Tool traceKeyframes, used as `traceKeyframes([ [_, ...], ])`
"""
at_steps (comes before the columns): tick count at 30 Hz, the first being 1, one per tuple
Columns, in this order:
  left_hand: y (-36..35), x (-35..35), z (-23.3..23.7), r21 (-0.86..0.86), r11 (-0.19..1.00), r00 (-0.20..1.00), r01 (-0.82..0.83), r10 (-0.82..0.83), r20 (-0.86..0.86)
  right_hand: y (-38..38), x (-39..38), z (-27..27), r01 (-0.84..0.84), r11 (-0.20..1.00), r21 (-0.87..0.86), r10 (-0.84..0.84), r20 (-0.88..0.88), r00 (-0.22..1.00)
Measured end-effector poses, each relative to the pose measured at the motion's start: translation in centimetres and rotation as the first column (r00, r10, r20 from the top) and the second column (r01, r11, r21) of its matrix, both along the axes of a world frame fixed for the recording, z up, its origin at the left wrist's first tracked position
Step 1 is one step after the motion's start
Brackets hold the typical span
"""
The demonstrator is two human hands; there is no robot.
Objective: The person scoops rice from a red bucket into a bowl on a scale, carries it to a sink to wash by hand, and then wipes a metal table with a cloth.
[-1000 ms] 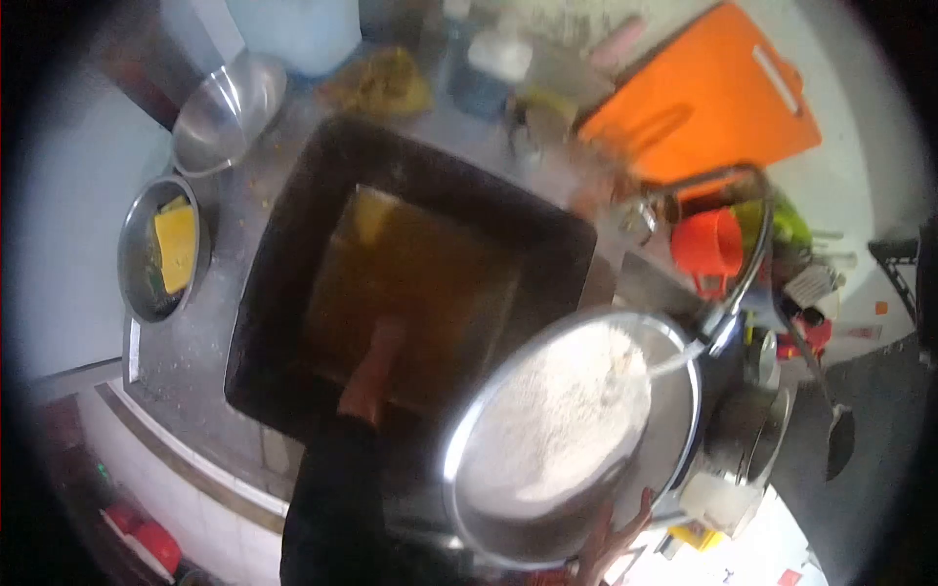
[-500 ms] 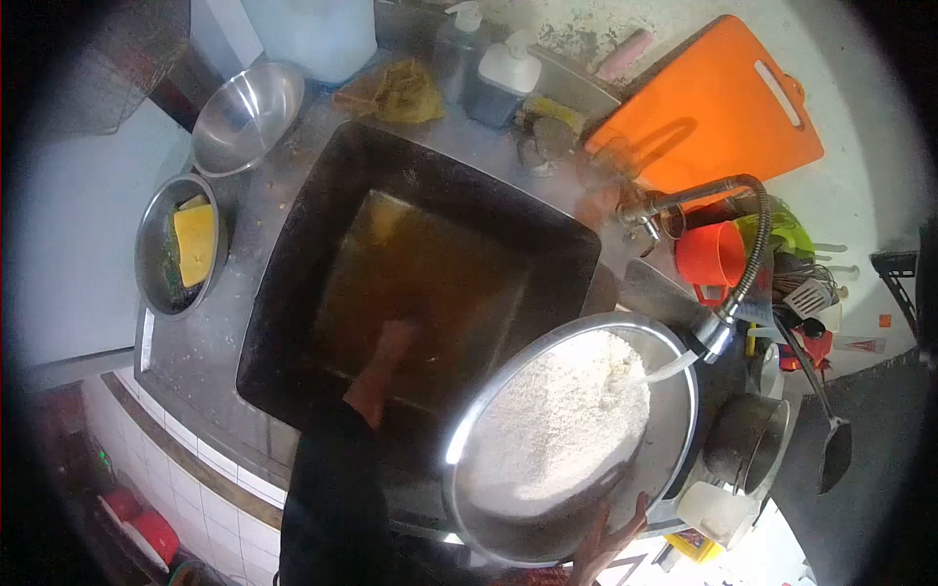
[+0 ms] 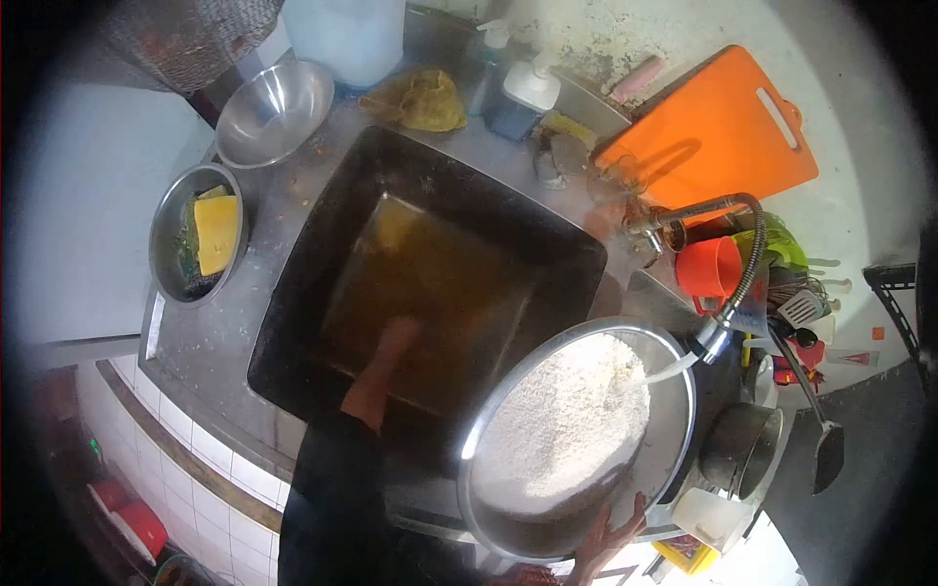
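My left hand (image 3: 395, 344) reaches into brownish, murky water in a large dark square pan (image 3: 489, 207); its fingers are blurred under the water. At the lower right, my right hand (image 3: 608, 539) grips the near side of a wide metal bowl (image 3: 667, 439), which is tilted beside the pan's right corner. Inside the bowl lies a heap of white, grainy powder (image 3: 581, 415). From the flexible faucet (image 3: 711, 342) a stream of water runs onto the heap's right edge.
Sponges lie in a small metal bowl (image 3: 164, 256) on the left, with another metal bowl (image 3: 293, 117) behind it. Soap bottles (image 3: 528, 98) and a brown cloth (image 3: 425, 103) line the back. An orange cutting board (image 3: 718, 137), red mug (image 3: 705, 269) and pot (image 3: 738, 449) stand right.
The view has shifted slightly, so the counter items at left appear further right. Both hands keep their places, and water still runs into the bowl.
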State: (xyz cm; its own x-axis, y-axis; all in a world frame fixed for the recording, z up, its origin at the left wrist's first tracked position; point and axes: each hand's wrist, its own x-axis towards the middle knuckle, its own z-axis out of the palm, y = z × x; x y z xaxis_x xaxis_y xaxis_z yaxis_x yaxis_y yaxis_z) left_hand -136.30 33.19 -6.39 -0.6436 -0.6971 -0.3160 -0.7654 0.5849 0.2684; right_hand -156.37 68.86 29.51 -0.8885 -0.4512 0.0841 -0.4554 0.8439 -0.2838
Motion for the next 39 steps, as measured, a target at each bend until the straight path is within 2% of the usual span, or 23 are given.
traceKeyframes([
  [3,-0.2,0.5,-0.3,0.049,0.997,0.997,0.063,-0.066,0.047,-0.4,0.2,0.5,0.015,1.0,-0.013,-0.015,0.01,1.0],
  [5,0.1,1.3,0.1,-0.027,0.999,0.998,0.042,-0.044,-0.05,-0.4,0.4,0.6,0.019,0.999,-0.026,-0.019,0.03,0.999],
  [8,-0.3,2.6,-1.9,-0.088,0.991,0.989,0.103,-0.111,-0.094,-0.2,0.3,0.3,0.028,0.998,-0.064,-0.026,0.031,0.999],
  [9,-0.7,2.4,-1.0,-0.091,0.99,0.989,0.104,-0.113,-0.095,-0.2,0.3,0.3,0.035,0.997,-0.066,-0.033,0.038,0.999],
  [11,-1.8,1.7,2.9,0.19,0.967,0.985,-0.168,0.172,-0.006,-0.3,0.4,0.4,0.044,0.996,-0.072,-0.041,0.044,0.998],
  [12,-1.4,3.5,-4.5,0.245,0.936,0.847,-0.254,0.338,-0.411,-0.3,0.5,0.4,0.045,0.996,-0.08,-0.041,0.046,0.998],
  [13,-1.6,4.2,-4.6,0.325,0.927,0.495,-0.189,0.375,-0.784,-0.3,0.5,0.4,0.045,0.995,-0.087,-0.041,0.049,0.998],
  [14,-1.7,4.8,-4.8,0.264,0.962,0.159,-0.072,0.273,-0.949,-0.1,0.4,0.3,0.043,0.995,-0.091,-0.039,0.049,0.998],
  [15,-2.1,5.0,-5.2,0.292,0.937,0.525,-0.19,0.349,-0.776,0.2,0.2,0.1,0.035,0.996,-0.081,-0.032,0.037,0.999],
  [16,-2.8,5.3,-5.5,0.154,0.962,0.894,-0.225,0.267,-0.361,0.3,0.2,-0.1,0.028,0.997,-0.071,-0.026,0.024,0.999],
  [17,-3.9,4.4,1.4,0.083,0.993,0.995,-0.079,0.073,0.067,0.1,0.3,0.0,0.027,0.997,-0.072,-0.025,0.024,0.999],
  [18,-4.0,4.7,2.1,0.083,0.993,0.995,-0.078,0.073,0.067,-0.1,0.4,0.2,0.039,0.997,-0.071,-0.037,0.034,0.999],
  [20,-4.3,5.1,2.1,-0.016,0.987,0.983,-0.157,0.155,-0.097,0.0,0.5,0.3,0.051,0.996,-0.071,-0.048,0.042,0.998],
  [23,-6.0,4.7,1.5,-0.094,0.97,0.972,-0.222,0.213,-0.103,0.2,0.1,0.0,-0.01,0.998,-0.067,0.011,0.012,1.0],
  [24,-6.8,4.4,1.1,-0.092,0.971,0.972,-0.22,0.211,-0.101,0.2,0.2,0.1,-0.007,0.998,-0.06,0.008,0.009,1.0],
  [26,-8.8,3.5,2.1,0.212,0.877,0.9,-0.432,0.436,0.03,0.3,0.2,0.0,0.0,0.999,-0.046,0.0,0.012,1.0],
  [30,-10.3,2.4,-0.2,0.104,0.895,0.898,-0.434,0.439,-0.026,-0.4,0.3,0.2,0.016,0.997,-0.081,-0.013,0.038,0.999],
  [32,-9.8,1.4,1.4,0.081,0.813,0.742,-0.577,0.563,-0.364,-0.2,0.5,0.5,0.028,0.996,-0.085,-0.024,0.047,0.999],
  [33,-9.6,1.1,2.7,0.076,0.815,0.745,-0.574,0.559,-0.365,0.0,0.3,0.2,0.009,0.997,-0.083,-0.007,0.027,1.0],
  [35,-8.8,0.7,5.8,0.155,0.781,0.646,-0.605,0.595,-0.478,-0.1,0.2,0.1,-0.007,0.996,-0.09,0.007,0.005,1.0],
  [37,-9.1,3.3,-6.1,0.028,0.926,0.903,-0.376,0.373,-0.214,-0.3,0.5,0.3,0.043,0.993,-0.109,-0.04,0.034,0.999],
  [38,-9.3,4.5,-11.4,-0.014,0.974,0.97,-0.227,0.224,-0.096,-0.4,0.5,0.3,0.052,0.992,-0.119,-0.048,0.036,0.998],
  [39,-8.5,4.5,-4.2,0.26,0.923,0.956,-0.283,0.294,-0.004,-0.5,0.5,0.3,0.064,0.987,-0.145,-0.057,0.048,0.997],
])
